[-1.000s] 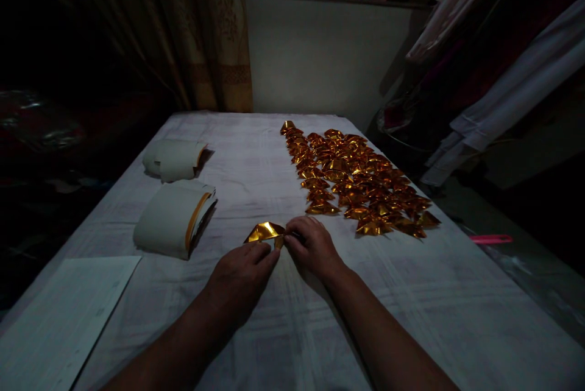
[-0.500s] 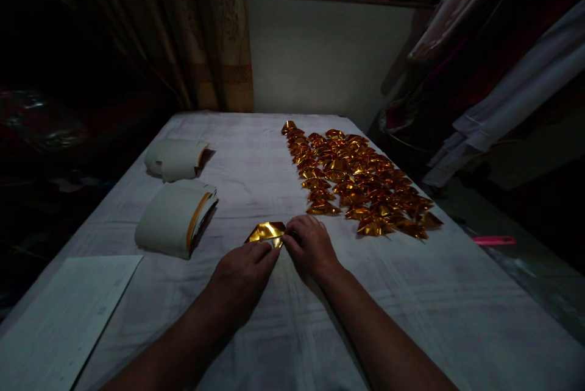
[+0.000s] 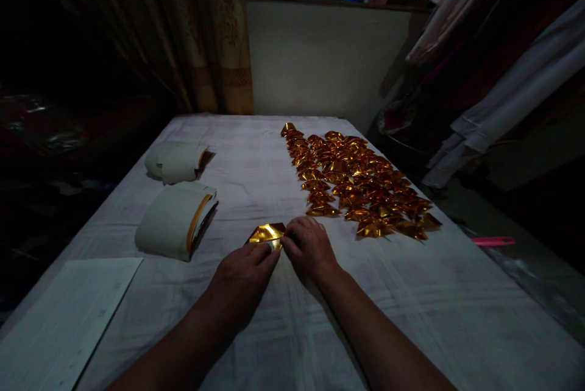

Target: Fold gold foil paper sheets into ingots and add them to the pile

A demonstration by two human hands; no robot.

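Note:
A partly folded sheet of shiny gold foil paper (image 3: pixel 267 232) lies on the cloth-covered table (image 3: pixel 292 342), held between both hands. My left hand (image 3: pixel 244 269) is closed on its near left edge, thumb and fingers pressing the paper. At the right corner, my right hand (image 3: pixel 311 245) pinches the foil between thumb and curled fingers. Just beyond, to the right, several rows of folded gold foil pieces (image 3: pixel 351 172) lie close together, with one single piece (image 3: pixel 287 129) at the far end of the left row.
Two curved stacks of pale-backed sheets (image 3: pixel 171 220) (image 3: pixel 176 162) lie on the left. A white sheet (image 3: pixel 59 318) covers the near left corner. Hanging clothes (image 3: pixel 516 86) and a pink-handled object (image 3: pixel 493 241) are at the right; a curtain (image 3: pixel 219 44) hangs behind.
Almost nothing differs. Both hands stay on the foil paper in the same place, and the view has tilted very slightly.

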